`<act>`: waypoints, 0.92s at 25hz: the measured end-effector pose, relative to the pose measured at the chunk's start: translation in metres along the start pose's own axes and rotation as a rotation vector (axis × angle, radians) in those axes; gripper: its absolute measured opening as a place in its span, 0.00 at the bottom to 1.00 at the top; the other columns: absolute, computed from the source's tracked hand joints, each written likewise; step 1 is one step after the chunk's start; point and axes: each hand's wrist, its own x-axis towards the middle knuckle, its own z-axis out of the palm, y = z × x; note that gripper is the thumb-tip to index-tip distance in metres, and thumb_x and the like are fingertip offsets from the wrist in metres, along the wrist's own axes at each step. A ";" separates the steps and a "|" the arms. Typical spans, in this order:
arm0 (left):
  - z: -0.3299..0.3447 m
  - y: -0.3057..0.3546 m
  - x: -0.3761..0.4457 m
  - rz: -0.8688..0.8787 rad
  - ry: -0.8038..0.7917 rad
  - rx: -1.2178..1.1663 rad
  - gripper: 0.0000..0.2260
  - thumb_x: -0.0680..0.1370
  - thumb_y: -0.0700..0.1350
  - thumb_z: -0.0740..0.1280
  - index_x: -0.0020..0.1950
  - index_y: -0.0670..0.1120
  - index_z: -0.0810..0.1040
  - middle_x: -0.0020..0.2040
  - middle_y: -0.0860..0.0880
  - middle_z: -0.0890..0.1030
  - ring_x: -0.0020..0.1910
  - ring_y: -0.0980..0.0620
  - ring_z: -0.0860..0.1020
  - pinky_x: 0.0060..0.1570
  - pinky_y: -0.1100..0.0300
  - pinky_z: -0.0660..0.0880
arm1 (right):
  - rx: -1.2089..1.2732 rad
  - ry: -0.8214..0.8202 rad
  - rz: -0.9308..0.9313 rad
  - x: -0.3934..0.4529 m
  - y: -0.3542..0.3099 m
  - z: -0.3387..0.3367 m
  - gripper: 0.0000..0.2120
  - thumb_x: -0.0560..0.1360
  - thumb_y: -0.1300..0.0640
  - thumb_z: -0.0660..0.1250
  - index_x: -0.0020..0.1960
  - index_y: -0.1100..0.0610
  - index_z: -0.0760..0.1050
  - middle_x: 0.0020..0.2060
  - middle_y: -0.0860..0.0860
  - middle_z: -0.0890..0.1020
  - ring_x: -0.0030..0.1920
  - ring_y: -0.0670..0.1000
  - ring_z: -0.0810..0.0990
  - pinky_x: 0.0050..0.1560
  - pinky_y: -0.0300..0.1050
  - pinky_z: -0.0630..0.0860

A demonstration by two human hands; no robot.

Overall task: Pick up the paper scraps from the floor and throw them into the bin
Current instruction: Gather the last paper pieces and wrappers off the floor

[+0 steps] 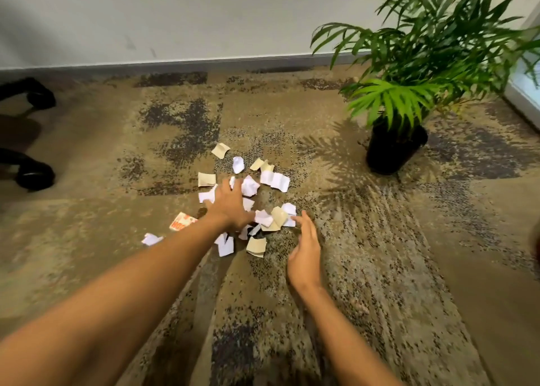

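The mottled tan-and-grey carpeted floor (pixel 365 268) fills most of the view, running up to a pale wall with a grey skirting strip. At the right stands a leafy green palm in a black pot (pixel 394 149), and at the far left edge the black castors of an office chair (pixel 35 175) show. No bin appears anywhere, so where the scraps must go cannot be told from here.

The task looks barely started: the whole pile of torn white and beige paper scraps (pixel 274 181) lies loose on the carpet in the middle of the view, well clear of the pot, with nothing yet lifted. Gathering, carrying and dropping all seem to remain.

The left hand (pixel 229 207) lies palm down over the left side of the pile, fingers spread and touching the paper, clasping nothing visibly. The right hand (pixel 305 251) stands on edge at the pile's right margin, fingers held loosely together and open, its tip near a beige piece.

The scraps are small, crumpled or curled; an orange-and-white printed piece (pixel 182 221) and one white stray (pixel 151 239) sit apart on the left
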 end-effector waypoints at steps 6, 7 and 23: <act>0.021 -0.066 -0.037 -0.323 0.330 -0.166 0.40 0.73 0.70 0.61 0.79 0.54 0.50 0.80 0.45 0.42 0.79 0.38 0.43 0.68 0.27 0.42 | 0.059 0.040 -0.072 0.066 -0.031 0.018 0.29 0.70 0.80 0.52 0.65 0.59 0.68 0.62 0.56 0.72 0.57 0.52 0.73 0.52 0.25 0.63; 0.019 -0.081 -0.039 -0.356 0.322 -0.175 0.42 0.71 0.74 0.59 0.79 0.58 0.50 0.80 0.46 0.40 0.78 0.37 0.42 0.67 0.26 0.41 | 0.046 0.048 -0.058 0.075 -0.034 0.021 0.29 0.69 0.81 0.52 0.64 0.60 0.69 0.62 0.57 0.72 0.55 0.52 0.73 0.50 0.23 0.63; 0.057 -0.074 -0.050 -0.281 0.309 -0.696 0.40 0.68 0.74 0.64 0.76 0.61 0.58 0.79 0.50 0.55 0.77 0.43 0.57 0.73 0.40 0.60 | -0.493 -0.594 -0.199 0.107 -0.028 0.042 0.41 0.69 0.23 0.51 0.74 0.46 0.60 0.78 0.46 0.44 0.74 0.63 0.31 0.68 0.69 0.30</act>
